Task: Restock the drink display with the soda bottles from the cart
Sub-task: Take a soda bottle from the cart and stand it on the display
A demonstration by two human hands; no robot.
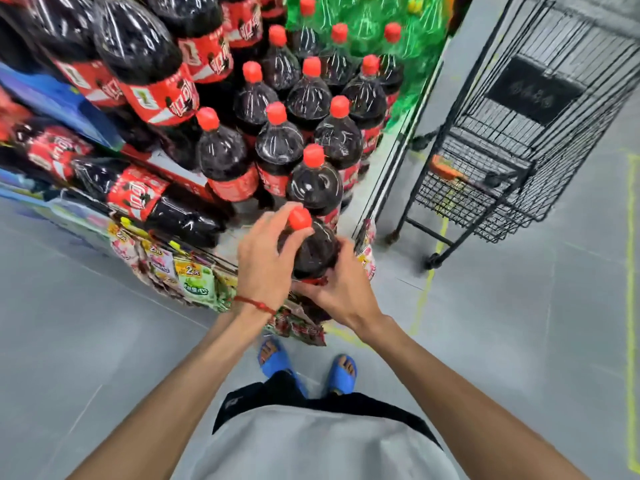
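Fingers of our left hand (265,261) wrap the cola bottle (313,251) below its red cap (300,218); our right hand (341,289) grips its body, steadying it upright at the display's front edge, beside the standing row (313,181).

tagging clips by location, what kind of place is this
Most likely a supermarket or grocery shop aisle: a stacked display of cola bottles, a wire shopping cart beside it, and hanging snack packets at the display's front edge.
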